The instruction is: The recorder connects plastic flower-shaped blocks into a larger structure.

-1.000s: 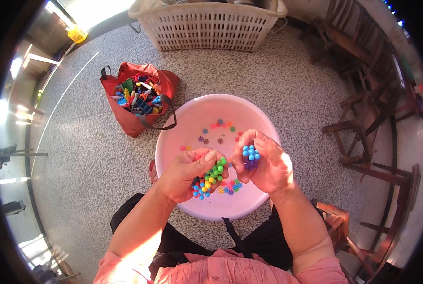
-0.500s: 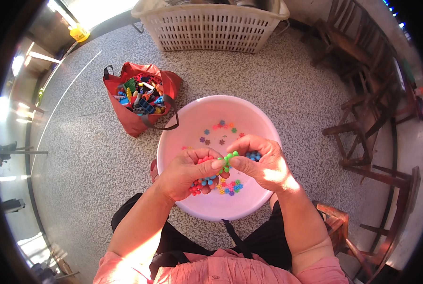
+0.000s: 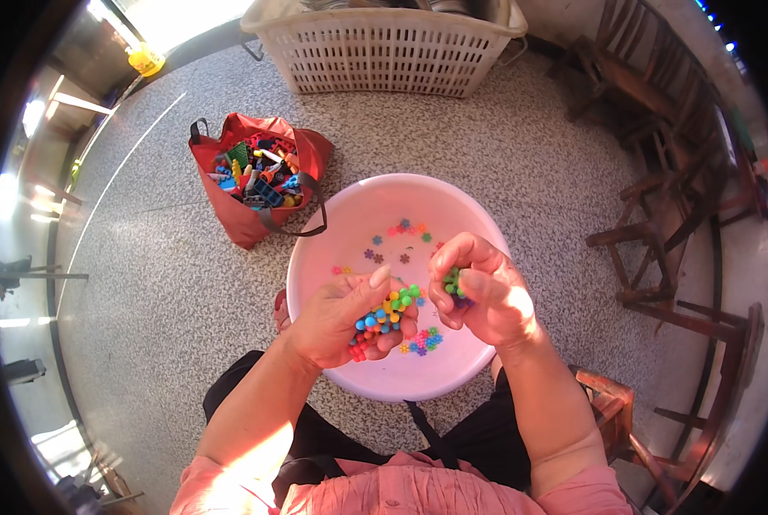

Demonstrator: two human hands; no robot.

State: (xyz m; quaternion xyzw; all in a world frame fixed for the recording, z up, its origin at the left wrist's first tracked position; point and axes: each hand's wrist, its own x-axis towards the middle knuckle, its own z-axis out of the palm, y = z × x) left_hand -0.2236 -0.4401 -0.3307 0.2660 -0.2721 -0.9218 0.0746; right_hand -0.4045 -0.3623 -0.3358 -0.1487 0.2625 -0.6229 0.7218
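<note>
My left hand [image 3: 328,324] cups a string of joined snowflake beads [image 3: 384,316], knobbed plastic pieces in red, blue, orange, yellow and green. Its green end points toward my right hand [image 3: 500,305]. The right fingers curl round a few loose snowflake beads [image 3: 452,281]; a green one shows, with darker blue or purple ones below it partly hidden. A small gap separates the two hands. Both are over a pink plastic basin [image 3: 375,199]. On its bottom lie several flower-shaped beads [image 3: 422,342], a mixed-colour group near me and others scattered on the far side.
A red cloth bag [image 3: 233,219] full of mixed toy bricks stands on the speckled floor, left of and beyond the basin. Farther off is a white slatted crate [image 3: 384,56]. Wooden chairs [image 3: 633,232] line the right side, and a wooden stool [image 3: 607,399] stands by my right leg.
My hands have moved apart. A green bead now sits at the end of the string in my left hand, which has turned to show more colours. The right fingers have curled round other beads.
</note>
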